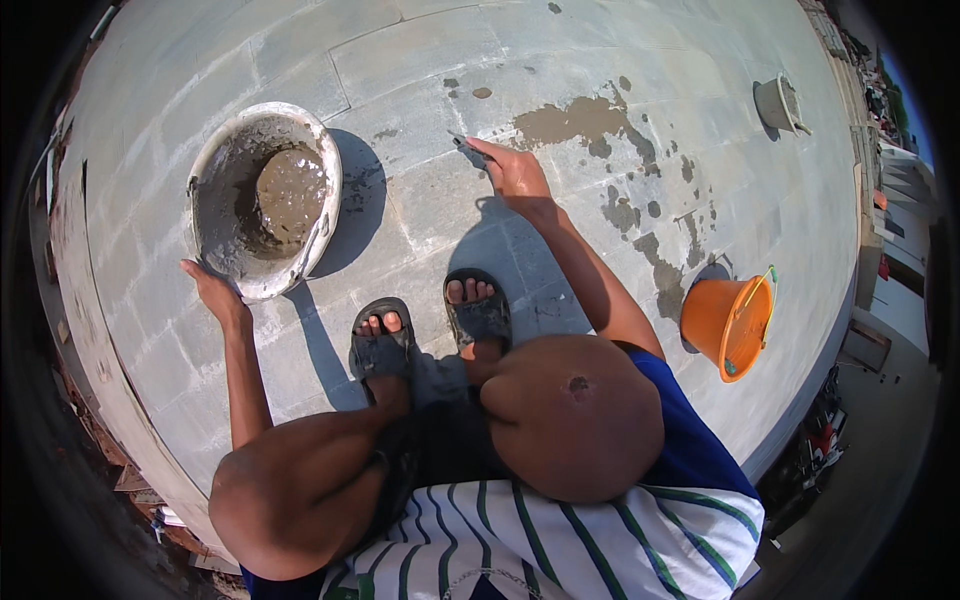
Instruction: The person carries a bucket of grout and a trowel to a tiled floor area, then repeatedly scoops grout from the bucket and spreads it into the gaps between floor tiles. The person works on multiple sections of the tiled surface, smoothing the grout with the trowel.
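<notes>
Round, shallow metal pan [262, 200], rim crusted with dried grey cement, a wet glistening mound of mortar [291, 192] heaped inside against the near wall; resting tilted on a paved surface [420, 60] of pale grey stone slabs with fine joints, blotched with damp brown patches [580, 122] toward the right. Left hand [213, 293] at the pan's lower left rim, palm and fingers pressed against its outer edge, arm nearly straight from a bent knee. Right hand [512, 170] well apart from the pan, stretched forward and low to the slabs, fingers closed around a small dark trowel [468, 148] whose tip touches the paving just beside the wet patches. Feet in dusty dark sandals [430, 330] planted between both arms, squatting. Orange plastic bucket [728, 322] to the right, a grey bucket [777, 103] farther off.
</notes>
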A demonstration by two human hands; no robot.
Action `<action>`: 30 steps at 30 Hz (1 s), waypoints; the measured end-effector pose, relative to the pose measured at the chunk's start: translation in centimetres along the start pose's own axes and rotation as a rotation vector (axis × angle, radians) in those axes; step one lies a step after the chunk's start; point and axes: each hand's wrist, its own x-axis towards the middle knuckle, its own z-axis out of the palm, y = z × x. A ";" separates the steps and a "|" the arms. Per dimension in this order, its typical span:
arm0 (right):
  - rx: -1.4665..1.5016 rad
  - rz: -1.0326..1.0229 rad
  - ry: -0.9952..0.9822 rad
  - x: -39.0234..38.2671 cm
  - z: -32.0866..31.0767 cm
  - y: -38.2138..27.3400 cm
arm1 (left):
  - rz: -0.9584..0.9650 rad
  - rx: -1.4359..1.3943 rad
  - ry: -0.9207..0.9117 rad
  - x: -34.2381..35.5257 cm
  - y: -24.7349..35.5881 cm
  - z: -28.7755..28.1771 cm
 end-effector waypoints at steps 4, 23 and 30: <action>-0.479 -0.296 0.204 0.5 -1.7 5.9 | -0.016 -0.013 0.006 -1.0 0.9 1.0; -0.599 -0.180 0.204 0.0 -3.0 8.8 | -0.032 0.049 0.037 0.1 -0.2 -0.1; -0.752 -0.259 0.108 0.2 -0.2 9.6 | -0.023 0.033 0.027 0.1 -0.2 0.3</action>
